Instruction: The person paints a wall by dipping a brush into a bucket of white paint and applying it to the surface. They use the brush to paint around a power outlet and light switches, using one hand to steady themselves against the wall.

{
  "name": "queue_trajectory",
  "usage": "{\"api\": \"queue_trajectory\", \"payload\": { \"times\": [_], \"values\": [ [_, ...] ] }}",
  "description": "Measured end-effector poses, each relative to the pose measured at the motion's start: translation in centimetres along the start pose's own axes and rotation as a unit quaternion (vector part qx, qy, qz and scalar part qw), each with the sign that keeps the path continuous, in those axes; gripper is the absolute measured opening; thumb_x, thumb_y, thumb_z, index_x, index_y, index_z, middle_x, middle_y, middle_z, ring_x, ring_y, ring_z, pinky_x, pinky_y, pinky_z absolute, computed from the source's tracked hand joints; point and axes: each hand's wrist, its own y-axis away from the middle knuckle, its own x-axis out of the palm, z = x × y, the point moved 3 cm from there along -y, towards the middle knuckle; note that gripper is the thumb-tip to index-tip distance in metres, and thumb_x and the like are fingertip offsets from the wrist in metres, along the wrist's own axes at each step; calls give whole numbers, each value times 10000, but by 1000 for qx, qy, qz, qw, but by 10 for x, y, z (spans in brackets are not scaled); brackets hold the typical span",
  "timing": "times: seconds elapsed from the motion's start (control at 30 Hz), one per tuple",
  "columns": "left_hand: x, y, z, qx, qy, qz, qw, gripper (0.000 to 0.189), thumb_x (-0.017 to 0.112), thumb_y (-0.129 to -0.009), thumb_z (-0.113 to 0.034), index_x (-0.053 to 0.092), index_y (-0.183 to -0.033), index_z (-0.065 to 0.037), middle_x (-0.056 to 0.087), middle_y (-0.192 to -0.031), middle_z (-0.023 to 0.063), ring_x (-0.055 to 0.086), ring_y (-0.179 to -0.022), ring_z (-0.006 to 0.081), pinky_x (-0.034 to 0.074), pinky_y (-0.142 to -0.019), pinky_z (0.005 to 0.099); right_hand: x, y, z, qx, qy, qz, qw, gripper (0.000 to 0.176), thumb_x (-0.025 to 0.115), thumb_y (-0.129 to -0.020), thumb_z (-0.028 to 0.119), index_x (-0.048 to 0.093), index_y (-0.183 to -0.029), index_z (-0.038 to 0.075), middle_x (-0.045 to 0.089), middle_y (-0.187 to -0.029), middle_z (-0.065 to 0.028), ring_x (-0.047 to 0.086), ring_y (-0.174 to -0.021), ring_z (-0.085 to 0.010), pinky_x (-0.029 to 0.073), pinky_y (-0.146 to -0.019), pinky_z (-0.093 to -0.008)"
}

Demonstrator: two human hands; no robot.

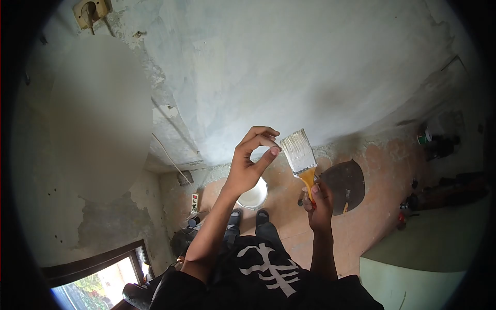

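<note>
The worn, reddish-brown floor (385, 173) carried several things. A round white bucket (265, 193) stood on it. At the right lay a flat dark sheet (336, 178); at the left, a white rectangular power strip (195, 202).

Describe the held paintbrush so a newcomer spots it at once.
Start at the big pale wall and come down to the person's right hand. The paintbrush is in that hand, yellow-orange handle gripped, bristles up. Unlike the round white bucket on the floor, it has a broad, flat head of whitish bristles.
</note>
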Motion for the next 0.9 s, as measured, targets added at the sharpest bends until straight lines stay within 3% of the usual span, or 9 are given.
{"api": "queue_trajectory", "payload": {
  "times": [0.3, 0.43, 0.5, 0.53, 0.57, 0.6, 0.67, 0.73, 0.9],
  "values": [
    [-33, 41, 32, -76, -122, -185, 972, 170, 561, -886, -85, 602, -787, 46, 601, -977, 116, 570, -915, 183, 437, -808, 290, -55, -23, 27, 4, 40, 48, 998, 236, 526, -928, 260, 504, -796, 66, 428, -618, 26, 364, -496, -29, 242, -436, -177],
    [-125, 177, 165, -138, -405, -420, 800, 227, 629, -849, -176, 673, -935, 30, 662, -892, 123, 604, -828, 193, 451, -770, 316, -89, -35, 20, 14, 63, 75, 995, 190, 515, -936, 252, 457, -829, 105, 421, -629, 22, 340, -498, -20, 233, -429, -167],
    [-162, 306, 252, -364, 11, -621, 694, 236, 674, -795, -164, 689, -934, 27, 664, -837, 104, 597, -705, 186, 474, -668, 310, -102, -46, 9, 6, 72, 100, 992, 196, 502, -943, 266, 454, -834, 111, 422, -630, 21, 337, -497, -18, 228, -425, -166],
    [-151, 350, 250, -442, -1, -656, 611, 259, 679, -808, -202, 691, -950, 15, 673, -803, 99, 595, -628, 192, 459, -575, 305, -110, -49, 1, 18, 68, 93, 993, 207, 487, -950, 282, 451, -832, 115, 423, -632, 21, 336, -498, -16, 226, -422, -166],
    [-140, 397, 250, -449, -40, -630, 633, 311, 668, -824, -278, 702, -848, 30, 677, -725, 117, 600, -583, 214, 454, -554, 348, -115, -51, -3, 29, 66, 87, 994, 220, 472, -957, 298, 448, -830, 120, 425, -633, 22, 334, -498, -14, 223, -418, -165],
    [-113, 421, 227, -491, -336, -536, 599, 393, 631, -844, -359, 707, -737, 12, 658, -639, 134, 614, -597, 234, 465, -599, 373, -115, -52, -3, 27, 69, 116, 991, 241, 447, -967, 320, 449, -830, 122, 422, -634, 21, 328, -489, -16, 226, -418, -164],
    [-55, 472, 206, -538, -300, -551, 563, 404, 587, -862, -366, 711, -710, -13, 668, -702, 169, 625, -650, 264, 472, -664, 368, -111, -56, -12, 28, 49, 138, 989, 241, 441, -971, 319, 452, -834, 121, 421, -636, 20, 329, -489, -16, 229, -419, -164],
    [-21, 527, 211, -546, -285, -480, 625, 306, 614, -785, -242, 663, -750, 58, 639, -679, 161, 622, -671, 271, 479, -708, 372, -101, -63, -22, 36, 26, 144, 989, 234, 419, -983, 304, 457, -855, 112, 418, -644, 17, 341, -499, -18, 245, -424, -164],
    [28, 575, 212, -608, -106, -539, 573, 256, 615, -755, -187, 626, -841, 53, 619, -727, 124, 597, -609, 211, 450, -521, 340, -60, -76, -34, 39, 24, 218, 975, 189, 437, -981, 264, 461, -899, 96, 446, -661, 14, 346, -508, -22, 269, -437, -160]
  ]
}}
